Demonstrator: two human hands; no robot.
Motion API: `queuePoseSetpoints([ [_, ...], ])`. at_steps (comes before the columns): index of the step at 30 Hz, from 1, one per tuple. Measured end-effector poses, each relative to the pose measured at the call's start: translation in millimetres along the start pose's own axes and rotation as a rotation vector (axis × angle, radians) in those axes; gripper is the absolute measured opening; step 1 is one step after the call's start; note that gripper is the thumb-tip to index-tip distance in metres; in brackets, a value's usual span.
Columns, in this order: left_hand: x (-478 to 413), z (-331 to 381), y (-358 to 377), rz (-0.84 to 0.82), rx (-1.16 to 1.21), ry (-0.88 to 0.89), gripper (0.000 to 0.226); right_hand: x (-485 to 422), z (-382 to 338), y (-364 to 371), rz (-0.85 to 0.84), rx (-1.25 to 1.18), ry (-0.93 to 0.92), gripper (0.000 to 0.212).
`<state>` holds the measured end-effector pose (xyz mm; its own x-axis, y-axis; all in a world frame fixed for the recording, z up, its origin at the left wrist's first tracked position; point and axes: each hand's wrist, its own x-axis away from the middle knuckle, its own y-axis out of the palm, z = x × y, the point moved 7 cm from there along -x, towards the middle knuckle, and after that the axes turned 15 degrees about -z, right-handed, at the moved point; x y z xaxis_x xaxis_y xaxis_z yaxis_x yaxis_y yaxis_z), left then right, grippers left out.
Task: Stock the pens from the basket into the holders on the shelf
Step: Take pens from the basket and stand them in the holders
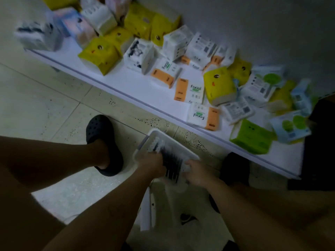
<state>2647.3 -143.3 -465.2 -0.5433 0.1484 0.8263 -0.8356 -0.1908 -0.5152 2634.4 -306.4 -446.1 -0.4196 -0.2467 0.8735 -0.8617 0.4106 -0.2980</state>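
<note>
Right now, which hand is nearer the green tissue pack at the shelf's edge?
Right. The right hand is at the right side of the basket, below and left of the green tissue pack; the left hand is beyond the pens, further left.

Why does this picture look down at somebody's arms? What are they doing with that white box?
There is no machine here. A person wears one camera on their head, so you look down over their own arms. The white box is a basket full of pens. The left hand seems to curl round a bunch of dark pens; the right hand reaches in too, but it is too blurred to tell its grip. Behind is a low white shelf covered with tissue packs. The dark shoe is on the person's foot.
</note>
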Motion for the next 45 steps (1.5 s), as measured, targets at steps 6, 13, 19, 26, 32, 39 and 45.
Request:
queuePoseSetpoints([
  [6,-66.5,-25.2,21.0,-0.116,0.085,-0.034,0.054,-39.2,2.7,24.0,-0.084,-0.095,0.009,0.035],
  [13,-118.0,-41.3,51.2,-0.287,0.149,0.102,0.068,-62.7,14.8,34.6,-0.069,-0.277,0.071,0.014],
  [19,-131.9,-37.2,66.5,-0.337,0.211,0.117,0.062,-77.6,17.1,41.9,-0.071,-0.324,0.131,0.031],
  [26,-97.6,-45.6,36.6,0.076,0.524,0.067,0.017,-99.1,17.9,38.5,-0.084,-0.295,0.126,0.031],
  [32,-64.1,-60.3,20.8,0.179,0.781,0.064,0.011,-133.8,5.2,34.9,-0.125,-0.172,0.099,0.034],
  [39,-60.0,-61.2,14.6,0.115,0.858,0.234,0.094,-149.9,-18.2,52.2,-0.154,-0.172,0.025,0.031],
  [45,-63.2,-50.2,17.7,-0.03,0.792,0.224,0.091,-152.7,-20.5,54.0,-0.18,-0.128,0.047,0.018],
])
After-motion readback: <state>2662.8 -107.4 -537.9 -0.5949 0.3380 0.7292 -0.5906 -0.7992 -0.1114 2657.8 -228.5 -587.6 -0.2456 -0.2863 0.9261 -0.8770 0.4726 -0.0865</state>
